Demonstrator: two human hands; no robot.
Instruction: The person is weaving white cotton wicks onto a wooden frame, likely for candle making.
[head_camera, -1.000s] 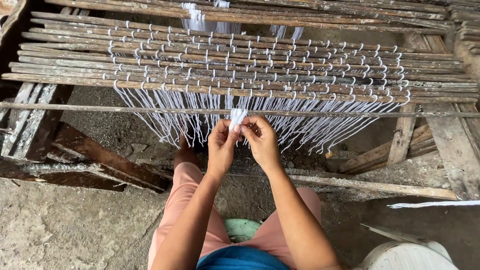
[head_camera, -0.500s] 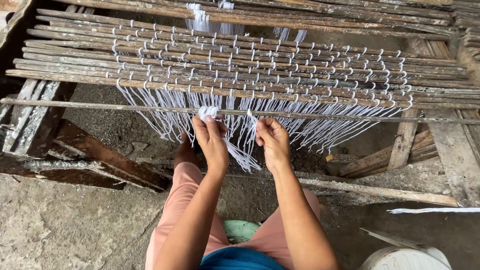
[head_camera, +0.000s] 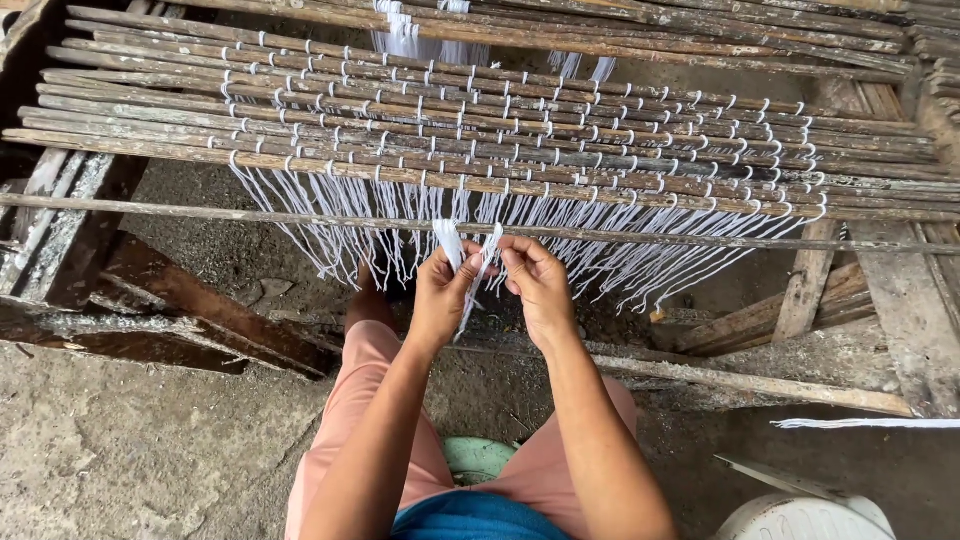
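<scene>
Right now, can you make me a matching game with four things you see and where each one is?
Things:
1. white string
2. wooden sticks
3. green stool
4. white bucket

Places:
A. bottom right corner
B. under the person's legs
C. pinched between left hand and right hand
D. in rows across the top

Pairs: 1-C, 2-D, 3-B, 4-A

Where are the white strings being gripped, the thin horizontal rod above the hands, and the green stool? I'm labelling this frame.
white strings (head_camera: 462, 262), head view: the strands pinched between both hands.
thin horizontal rod (head_camera: 200, 210), head view: its bare left stretch.
green stool (head_camera: 478, 458), head view: seat rim between the knees.
</scene>
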